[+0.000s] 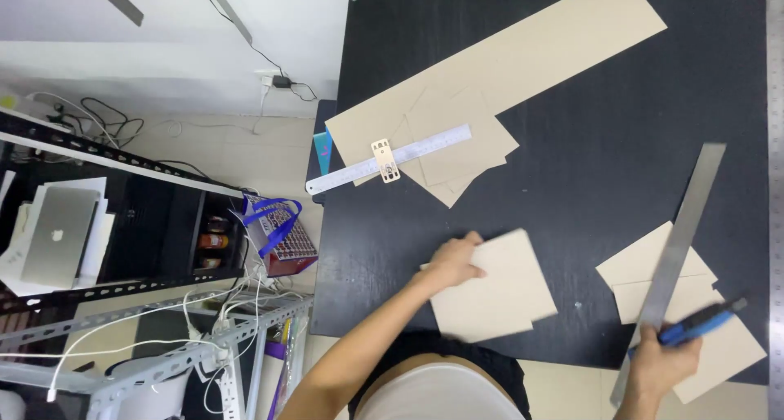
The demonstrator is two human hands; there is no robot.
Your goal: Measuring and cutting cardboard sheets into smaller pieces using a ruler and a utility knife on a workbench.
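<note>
My left hand (454, 261) grips the left edge of a square tan cardboard piece (500, 289) lying on the black table (588, 167). My right hand (660, 361), at the table's near right edge, holds a blue and black utility knife (694, 323) and also presses on the lower end of a long steel ruler (674, 255). The ruler lies slanted over a few cut cardboard pieces (719, 338).
A long cardboard strip (523, 60) with smaller pieces and a silver ruler (392, 158) lies at the far left of the table. A metal shelf rack (114, 224) with a laptop (57, 236), cables and a blue-handled bag (282, 240) stands on the left.
</note>
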